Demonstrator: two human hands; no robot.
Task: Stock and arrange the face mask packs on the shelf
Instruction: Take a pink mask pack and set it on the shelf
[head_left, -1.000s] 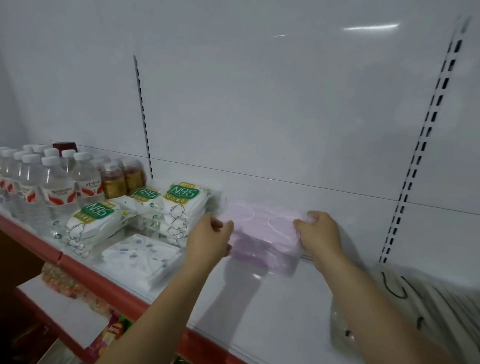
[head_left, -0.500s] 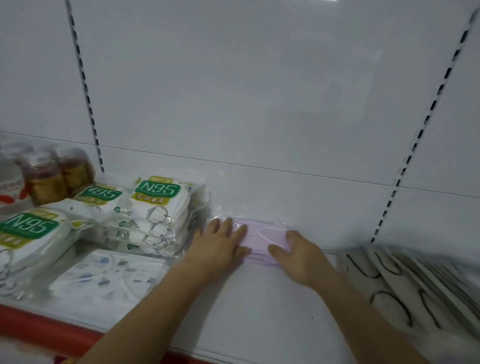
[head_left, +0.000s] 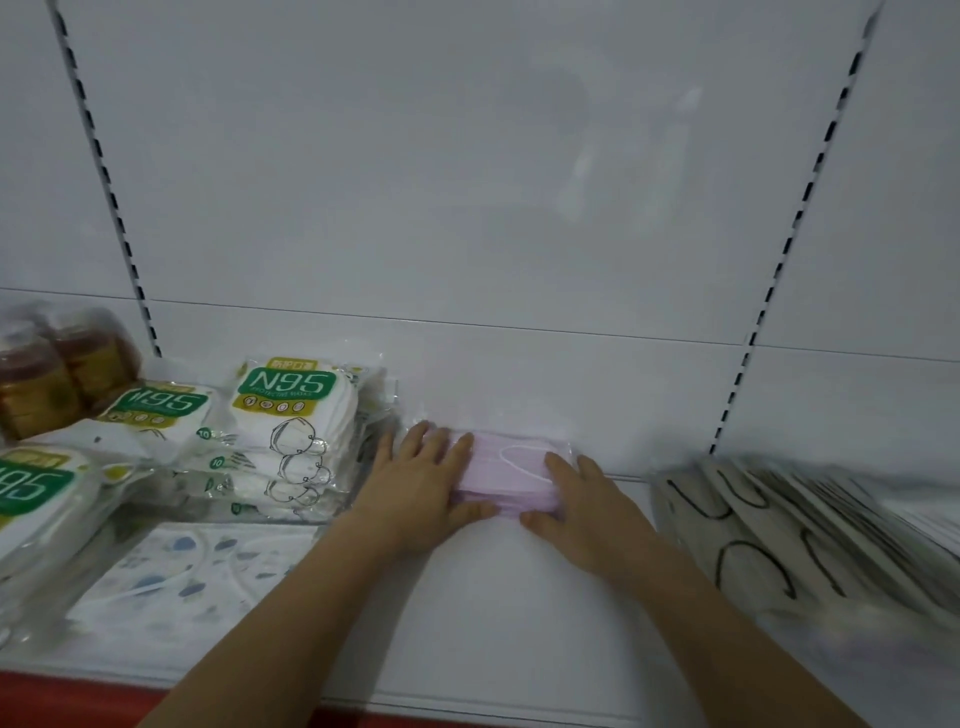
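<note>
Both hands lie flat on the pink mask pack (head_left: 511, 470), fingers straight and spread, pressing down on it and not pinching: the left hand (head_left: 421, 486) covers the pack's left end and the right hand (head_left: 576, 499) its right end, thumbs along its front edge. The pack sits at the back of the shelf (head_left: 493, 597), touching or nearly touching the rear panel, just to the right of the stack of N95 packs (head_left: 291, 441). The step in hand looks like seating and squaring this pack. To do it well, keep the palms level so the soft wrapper does not buckle, and push evenly with both hands so the long edge ends parallel to the rear panel, not skewed. A gentle slide toward the N95 packs would close the gap on that side, but stop short of shoving their stack, which looks loosely piled and could topple or fan out. In front of that stack, a patterned mask pack (head_left: 197, 566) lies flat, so any row should line up with it. Well to the right of the pink pack, the blurred packs with black ear loops (head_left: 769, 530) leave room for more stock between. Lift the hands straight up when done, or the slick film may drag along.
</note>
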